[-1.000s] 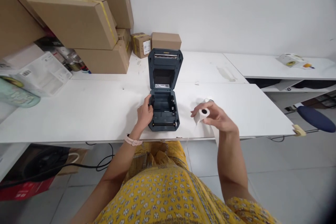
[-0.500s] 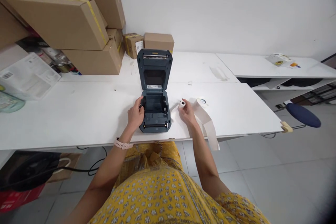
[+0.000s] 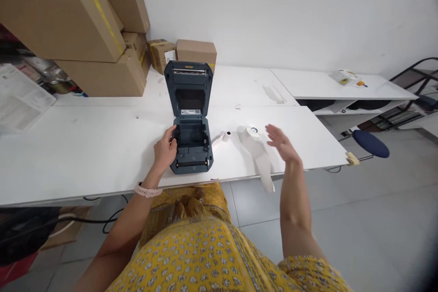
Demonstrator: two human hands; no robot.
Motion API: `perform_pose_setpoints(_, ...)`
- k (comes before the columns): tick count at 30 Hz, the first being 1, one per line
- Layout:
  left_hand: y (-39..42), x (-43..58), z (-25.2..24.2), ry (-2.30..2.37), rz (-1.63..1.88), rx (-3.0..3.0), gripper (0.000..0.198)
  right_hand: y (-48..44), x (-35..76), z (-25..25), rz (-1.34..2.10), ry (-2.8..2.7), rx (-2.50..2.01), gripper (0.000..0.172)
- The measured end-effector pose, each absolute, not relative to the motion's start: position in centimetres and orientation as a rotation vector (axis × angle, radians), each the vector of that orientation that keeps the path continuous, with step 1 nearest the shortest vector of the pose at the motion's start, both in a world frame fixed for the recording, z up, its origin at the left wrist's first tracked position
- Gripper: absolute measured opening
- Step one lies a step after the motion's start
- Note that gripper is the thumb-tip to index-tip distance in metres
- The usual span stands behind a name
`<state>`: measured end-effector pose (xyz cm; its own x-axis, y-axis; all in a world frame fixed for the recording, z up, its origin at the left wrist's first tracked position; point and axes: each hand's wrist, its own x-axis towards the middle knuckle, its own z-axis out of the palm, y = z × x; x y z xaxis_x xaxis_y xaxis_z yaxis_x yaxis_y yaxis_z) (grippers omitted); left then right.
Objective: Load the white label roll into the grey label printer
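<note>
White tabletop [image 3: 102,146] now bears the small roll [image 3: 226,138], leaving your right hand [image 3: 281,143] empty and wide, large roll [image 3: 251,138] to its left, your left hand [image 3: 165,149] gripping the printer [image 3: 193,151].

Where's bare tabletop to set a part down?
Widest: left of the left hand, in front of the stacked cartons. Smaller: between the right hand and the tan corner piece. Crowded: between printer and right hand, where the small roll and large roll sit.

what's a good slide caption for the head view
Left hand on the open printer, right hand empty beside the larger paper roll.
</note>
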<state>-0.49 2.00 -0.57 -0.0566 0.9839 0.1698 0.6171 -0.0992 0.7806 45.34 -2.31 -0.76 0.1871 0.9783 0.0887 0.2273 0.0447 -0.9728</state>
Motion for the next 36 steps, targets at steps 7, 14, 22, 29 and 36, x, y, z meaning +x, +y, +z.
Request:
perform_pose_setpoints(7, 2.5, -1.2, -1.5, 1.39, 1.172, 1.562, 0.057, 2.8, 42.1, -4.1, 1.107, -1.428, -1.334, 0.091)
perform_pose_setpoints(14, 2.4, -1.5, -1.8, 1.305, 1.215, 1.436, 0.059, -0.2, 36.1, 3.5, 1.031, -1.651, -1.263, 0.069)
perform_pose_setpoints(22, 2.8, -2.1, -2.0, 1.252, 1.207, 1.408, 0.065, 4.9, 21.4, 10.3, 0.787, -2.487, -0.954, 0.075)
perform_pose_setpoints(29, 2.5, -2.1, -1.6, 1.313, 1.185, 1.487, 0.06, 7.4, 18.0, 7.9, 0.402, -2.736, -1.412, 0.075)
perform_pose_setpoints(36, 2.2, -1.7, -1.2, 1.343, 1.178, 1.494, 0.058, 7.8, 16.5, 6.7, 0.418, -2.852, -1.495, 0.077)
